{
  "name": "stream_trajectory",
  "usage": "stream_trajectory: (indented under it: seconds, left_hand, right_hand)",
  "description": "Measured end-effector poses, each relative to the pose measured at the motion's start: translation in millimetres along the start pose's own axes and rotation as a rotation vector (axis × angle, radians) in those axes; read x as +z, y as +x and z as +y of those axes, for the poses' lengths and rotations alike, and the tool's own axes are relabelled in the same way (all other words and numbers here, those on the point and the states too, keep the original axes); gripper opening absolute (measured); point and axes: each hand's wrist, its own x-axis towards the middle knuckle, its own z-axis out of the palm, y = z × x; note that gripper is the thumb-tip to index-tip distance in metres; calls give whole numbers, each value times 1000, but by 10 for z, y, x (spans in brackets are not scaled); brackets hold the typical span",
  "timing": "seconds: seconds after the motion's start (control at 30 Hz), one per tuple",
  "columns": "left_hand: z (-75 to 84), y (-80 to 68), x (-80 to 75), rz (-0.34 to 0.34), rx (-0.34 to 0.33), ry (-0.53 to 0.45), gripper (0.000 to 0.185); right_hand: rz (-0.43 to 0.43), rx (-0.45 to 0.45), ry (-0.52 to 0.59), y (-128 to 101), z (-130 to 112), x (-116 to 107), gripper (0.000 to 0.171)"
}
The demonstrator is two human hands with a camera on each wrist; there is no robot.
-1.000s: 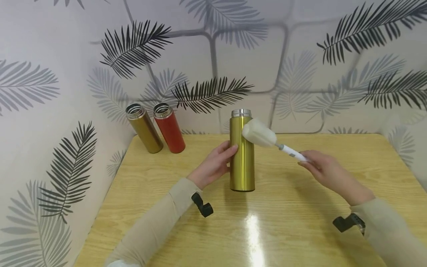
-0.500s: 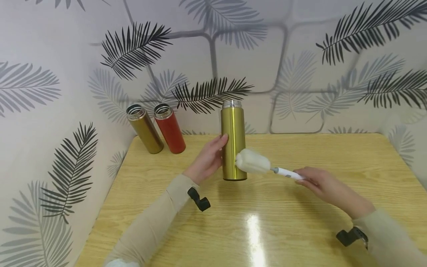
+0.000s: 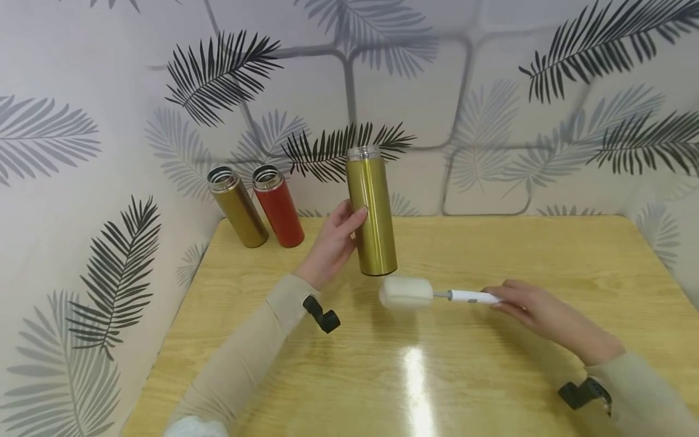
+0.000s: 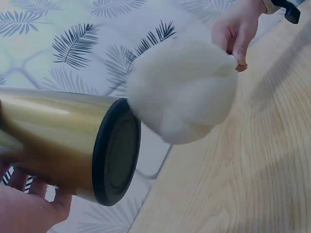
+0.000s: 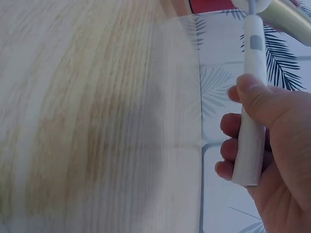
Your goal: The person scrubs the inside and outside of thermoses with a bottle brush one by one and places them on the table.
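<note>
My left hand grips a tall gold flask by its side and holds it lifted off the wooden table, tilted slightly; its black base shows in the left wrist view. My right hand holds the white handle of a bottle brush. The brush's white sponge head lies low over the table, just below the flask's bottom. In the left wrist view the sponge head sits right next to the flask's base.
A bronze flask and a red flask, both without lids, stand at the table's back left corner against the leaf-patterned wall. A black strap mount shows on each wrist.
The left hand has lifted the gold flask off the table and carried it up and to the left. The right hand has lowered the brush from the flask's top to the tabletop.
</note>
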Motion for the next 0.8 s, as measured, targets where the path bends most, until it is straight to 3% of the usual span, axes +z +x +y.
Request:
stream_trajectory:
  seconds: [0.17,0.3,0.53,0.8]
  left_hand:
    - [21,11,27,82,87,-9,51]
    - [35,-12,56,138,165,11,58]
    - [17,-46,54,163,223,267,64]
    - [-20,-80,152,122,388,461,61]
  right_hand:
    - [-63,53,-89,31,-22,-82,42]
    - [-95,95,-159,103,-37,-130,43]
    - [-61,220,-214,263,-60,-182,23]
    - [88,123,-254,395,-74,-143,23]
